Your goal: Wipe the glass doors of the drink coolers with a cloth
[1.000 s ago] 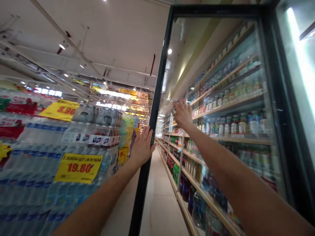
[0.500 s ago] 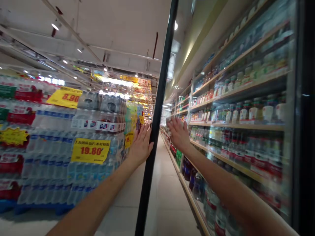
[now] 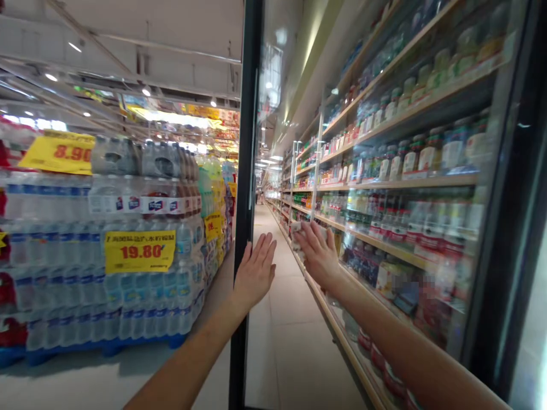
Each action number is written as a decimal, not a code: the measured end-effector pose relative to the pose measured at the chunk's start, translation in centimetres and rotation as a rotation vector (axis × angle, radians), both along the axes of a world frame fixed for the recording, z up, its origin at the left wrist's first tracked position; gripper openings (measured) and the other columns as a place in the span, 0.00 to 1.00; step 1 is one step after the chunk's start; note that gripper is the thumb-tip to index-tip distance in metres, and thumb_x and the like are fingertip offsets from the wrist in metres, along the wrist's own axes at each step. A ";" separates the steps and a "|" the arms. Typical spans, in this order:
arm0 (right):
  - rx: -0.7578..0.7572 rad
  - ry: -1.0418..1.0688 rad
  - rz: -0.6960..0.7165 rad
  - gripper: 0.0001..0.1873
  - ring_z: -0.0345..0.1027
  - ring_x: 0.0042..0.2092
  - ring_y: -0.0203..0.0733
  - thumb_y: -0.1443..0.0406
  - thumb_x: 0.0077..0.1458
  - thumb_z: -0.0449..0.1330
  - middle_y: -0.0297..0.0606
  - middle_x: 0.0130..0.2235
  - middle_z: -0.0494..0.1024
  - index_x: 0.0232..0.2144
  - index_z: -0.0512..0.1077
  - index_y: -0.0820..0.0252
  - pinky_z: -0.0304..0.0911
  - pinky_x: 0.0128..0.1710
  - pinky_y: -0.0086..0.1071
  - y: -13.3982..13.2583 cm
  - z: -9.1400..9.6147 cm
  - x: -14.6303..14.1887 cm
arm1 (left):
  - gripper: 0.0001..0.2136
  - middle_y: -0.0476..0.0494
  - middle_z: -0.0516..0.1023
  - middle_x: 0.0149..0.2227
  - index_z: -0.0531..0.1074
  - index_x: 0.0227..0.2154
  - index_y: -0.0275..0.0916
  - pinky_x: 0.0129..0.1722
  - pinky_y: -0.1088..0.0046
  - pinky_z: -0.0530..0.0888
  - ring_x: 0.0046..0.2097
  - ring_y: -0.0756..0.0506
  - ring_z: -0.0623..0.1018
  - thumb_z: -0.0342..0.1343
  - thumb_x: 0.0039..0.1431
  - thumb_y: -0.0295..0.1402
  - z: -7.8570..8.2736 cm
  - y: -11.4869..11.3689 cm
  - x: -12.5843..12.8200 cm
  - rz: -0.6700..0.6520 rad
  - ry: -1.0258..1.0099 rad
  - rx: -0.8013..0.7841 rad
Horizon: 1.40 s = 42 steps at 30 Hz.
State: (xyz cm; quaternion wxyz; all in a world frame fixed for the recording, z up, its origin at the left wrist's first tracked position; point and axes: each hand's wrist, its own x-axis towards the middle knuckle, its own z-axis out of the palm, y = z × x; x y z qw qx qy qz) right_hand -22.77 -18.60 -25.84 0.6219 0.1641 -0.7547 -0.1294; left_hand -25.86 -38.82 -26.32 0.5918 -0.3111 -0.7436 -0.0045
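My left hand (image 3: 255, 274) lies flat with its fingers stretched out, over the dark edge frame (image 3: 248, 131) of a tall glass door and the glass beside it. It holds nothing. To its right, my right hand (image 3: 319, 257) is spread against the glass pane (image 3: 280, 336). Under its fingers a whitish, crumpled cloth (image 3: 296, 231) pokes out past the fingertips; most of it is hidden by the hand. Through and in the glass I see shelves (image 3: 397, 183) of bottled drinks; which parts are reflection I cannot fully tell.
Left of the door stand stacked packs of bottled water (image 3: 64, 279) on a blue pallet (image 3: 113, 346). Yellow price signs (image 3: 140, 251) hang on the stack. A pale tiled floor (image 3: 209, 364) runs below. Another dark door frame (image 3: 491, 239) rises at the right.
The view has shifted, and the door's edge frame now appears farther left and more upright. Both hands sit lower in view. My right hand stays on the cloth; my left overlaps more of the glass.
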 end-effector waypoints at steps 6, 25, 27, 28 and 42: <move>0.227 -0.097 0.056 0.25 0.44 0.64 0.40 0.69 0.55 0.50 0.36 0.59 0.64 0.55 0.62 0.52 0.32 0.64 0.46 3.2 -3.2 1.7 | 0.28 0.33 0.54 0.63 0.52 0.61 0.32 0.62 0.58 0.52 0.65 0.41 0.49 0.46 0.60 0.40 -1.7 3.3 -0.6 -0.014 -0.041 0.026; -0.223 0.077 -0.088 0.25 0.40 0.65 0.43 0.71 0.53 0.49 0.41 0.60 0.61 0.53 0.65 0.54 0.34 0.63 0.47 6.3 -3.2 2.6 | 0.29 0.30 0.55 0.62 0.51 0.61 0.34 0.61 0.47 0.47 0.66 0.37 0.45 0.49 0.59 0.41 -2.9 8.4 0.4 -0.101 0.005 0.097; -0.162 0.059 -0.073 0.25 0.42 0.65 0.41 0.71 0.54 0.49 0.37 0.60 0.61 0.53 0.64 0.50 0.34 0.63 0.46 7.6 -4.1 2.8 | 0.31 0.29 0.55 0.62 0.49 0.61 0.33 0.61 0.46 0.47 0.66 0.37 0.45 0.49 0.59 0.41 -3.1 8.9 0.5 -0.113 0.004 0.132; -0.211 0.088 -0.083 0.25 0.42 0.65 0.42 0.71 0.54 0.49 0.38 0.61 0.60 0.54 0.63 0.50 0.34 0.63 0.47 8.5 -4.3 3.1 | 0.31 0.29 0.55 0.62 0.49 0.61 0.33 0.61 0.47 0.47 0.66 0.37 0.45 0.50 0.59 0.41 -3.2 9.1 0.6 -0.120 0.005 0.140; -0.538 0.250 -0.150 0.26 0.43 0.64 0.50 0.68 0.54 0.49 0.47 0.63 0.53 0.56 0.60 0.56 0.43 0.59 0.52 12.5 -5.7 4.9 | 0.29 0.31 0.59 0.60 0.54 0.60 0.34 0.61 0.48 0.43 0.66 0.39 0.46 0.49 0.59 0.43 -4.5 12.7 1.5 -0.154 0.005 0.237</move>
